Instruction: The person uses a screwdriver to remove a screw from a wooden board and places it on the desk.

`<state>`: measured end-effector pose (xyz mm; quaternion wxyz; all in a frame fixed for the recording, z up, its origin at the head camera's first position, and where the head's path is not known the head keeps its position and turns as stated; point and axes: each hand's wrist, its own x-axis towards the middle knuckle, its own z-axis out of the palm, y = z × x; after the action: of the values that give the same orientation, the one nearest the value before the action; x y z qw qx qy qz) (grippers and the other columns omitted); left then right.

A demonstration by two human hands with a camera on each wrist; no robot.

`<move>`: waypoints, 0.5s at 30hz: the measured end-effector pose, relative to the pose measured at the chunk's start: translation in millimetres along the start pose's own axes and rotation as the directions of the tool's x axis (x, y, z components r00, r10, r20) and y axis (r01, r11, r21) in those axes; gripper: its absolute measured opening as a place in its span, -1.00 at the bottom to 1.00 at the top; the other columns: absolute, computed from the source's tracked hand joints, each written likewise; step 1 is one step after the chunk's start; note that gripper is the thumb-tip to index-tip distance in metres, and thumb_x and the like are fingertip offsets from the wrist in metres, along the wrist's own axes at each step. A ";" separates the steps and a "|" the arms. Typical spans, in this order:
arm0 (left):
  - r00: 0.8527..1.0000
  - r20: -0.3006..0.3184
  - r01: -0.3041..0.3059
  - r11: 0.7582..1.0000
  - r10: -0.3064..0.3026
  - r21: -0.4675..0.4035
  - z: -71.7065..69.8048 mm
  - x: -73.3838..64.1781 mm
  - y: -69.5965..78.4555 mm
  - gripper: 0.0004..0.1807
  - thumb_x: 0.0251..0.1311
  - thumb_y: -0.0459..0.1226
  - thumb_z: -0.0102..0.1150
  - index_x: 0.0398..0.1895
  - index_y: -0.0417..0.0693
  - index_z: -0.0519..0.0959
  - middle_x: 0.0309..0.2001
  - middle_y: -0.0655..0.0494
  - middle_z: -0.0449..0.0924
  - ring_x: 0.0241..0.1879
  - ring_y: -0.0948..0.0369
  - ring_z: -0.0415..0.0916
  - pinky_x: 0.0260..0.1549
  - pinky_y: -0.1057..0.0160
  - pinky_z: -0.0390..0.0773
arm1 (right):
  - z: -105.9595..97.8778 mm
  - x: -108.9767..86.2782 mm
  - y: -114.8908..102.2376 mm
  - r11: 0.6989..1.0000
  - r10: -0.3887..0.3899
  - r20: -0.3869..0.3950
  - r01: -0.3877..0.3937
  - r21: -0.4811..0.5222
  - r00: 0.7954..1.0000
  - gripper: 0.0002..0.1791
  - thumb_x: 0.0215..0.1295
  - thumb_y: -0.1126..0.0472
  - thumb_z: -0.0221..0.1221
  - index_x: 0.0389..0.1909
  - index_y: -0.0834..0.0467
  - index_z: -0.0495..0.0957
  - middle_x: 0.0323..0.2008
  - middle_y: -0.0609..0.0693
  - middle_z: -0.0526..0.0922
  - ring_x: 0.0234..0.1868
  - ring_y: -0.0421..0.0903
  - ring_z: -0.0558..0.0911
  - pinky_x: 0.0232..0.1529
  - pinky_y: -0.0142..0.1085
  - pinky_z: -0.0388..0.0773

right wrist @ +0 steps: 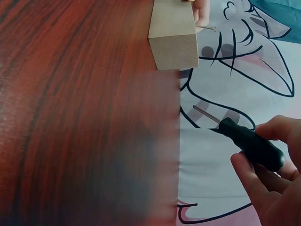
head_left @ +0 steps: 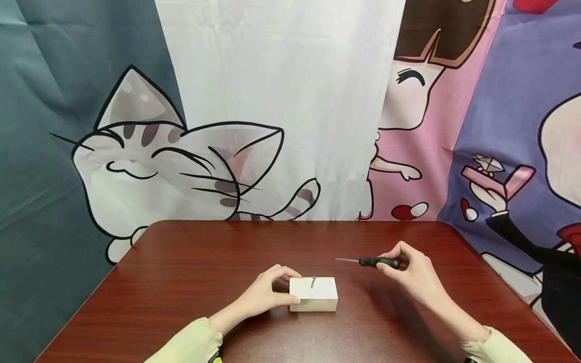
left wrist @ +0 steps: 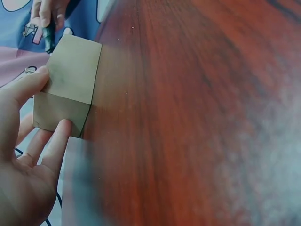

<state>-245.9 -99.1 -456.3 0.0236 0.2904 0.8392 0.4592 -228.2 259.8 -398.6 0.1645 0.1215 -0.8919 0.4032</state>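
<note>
A pale wooden block (head_left: 313,304) rests on the table, with a small screw (head_left: 313,282) sticking up from its top face. My left hand (head_left: 268,290) grips the block's left end between thumb and fingers. In the right wrist view the screw (right wrist: 207,28) juts out from the block (right wrist: 174,49). Up and to the right of the block, my right hand (head_left: 415,272) holds a black-handled screwdriver (head_left: 379,262) above the table. Its thin metal shaft points left, apart from the screw. The right wrist view shows the screwdriver's handle (right wrist: 251,143) between thumb and fingers.
The brown wood-grain table (head_left: 218,242) has rounded far corners. Behind it hangs a cloth backdrop (head_left: 281,60) printed with a cartoon cat and figures. Light green sleeves (head_left: 190,343) cover both forearms.
</note>
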 end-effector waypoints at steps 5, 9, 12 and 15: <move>1.000 -0.011 -0.011 0.999 0.011 0.043 0.0 0.3 0.3 -0.52 0.00 -0.01 0.49 0.04 0.26 0.60 -0.15 0.25 0.58 -0.06 0.26 0.57 0.00 0.27 0.54 | -0.3 -5.9 1.6 1.000 0.012 0.016 -0.012 -0.008 1.000 -0.76 0.13 0.16 0.43 -0.35 0.05 0.52 -0.25 -0.03 0.80 -0.41 -0.38 0.68 -0.38 -0.46 0.54; 1.000 -0.019 -0.016 0.999 0.016 0.046 0.0 -0.1 0.0 -0.52 0.00 0.00 0.49 0.04 0.26 0.61 -0.16 0.26 0.60 -0.07 0.26 0.58 -0.01 0.27 0.54 | 0.0 -9.5 3.1 0.999 0.019 0.020 -0.018 -0.027 1.000 -0.75 0.11 0.16 0.44 -0.39 0.04 0.50 -0.27 -0.08 0.80 -0.43 -0.39 0.67 -0.38 -0.45 0.50; 1.000 -0.023 -0.014 0.999 0.015 0.034 0.2 -0.8 0.2 -0.52 0.00 -0.01 0.49 0.03 0.25 0.62 -0.16 0.25 0.60 -0.07 0.26 0.58 -0.02 0.27 0.54 | -0.3 -12.0 4.4 0.998 0.033 0.021 -0.031 -0.051 0.999 -0.74 0.09 0.16 0.45 -0.42 0.02 0.49 -0.29 -0.10 0.80 -0.46 -0.38 0.65 -0.41 -0.44 0.45; 1.000 -0.023 -0.001 1.000 0.002 0.027 0.5 -1.4 1.4 -0.52 -0.01 -0.02 0.49 0.04 0.24 0.61 -0.16 0.25 0.60 -0.07 0.26 0.58 0.00 0.26 0.55 | -1.1 -15.2 5.8 0.996 0.059 0.033 -0.056 -0.072 0.998 -0.73 0.08 0.16 0.45 -0.44 0.02 0.48 -0.31 -0.12 0.80 -0.47 -0.38 0.63 -0.42 -0.43 0.43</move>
<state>-244.0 -98.8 -455.7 0.0098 0.2859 0.8453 0.4513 -216.1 265.6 -407.9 0.1415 0.0968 -0.9116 0.3737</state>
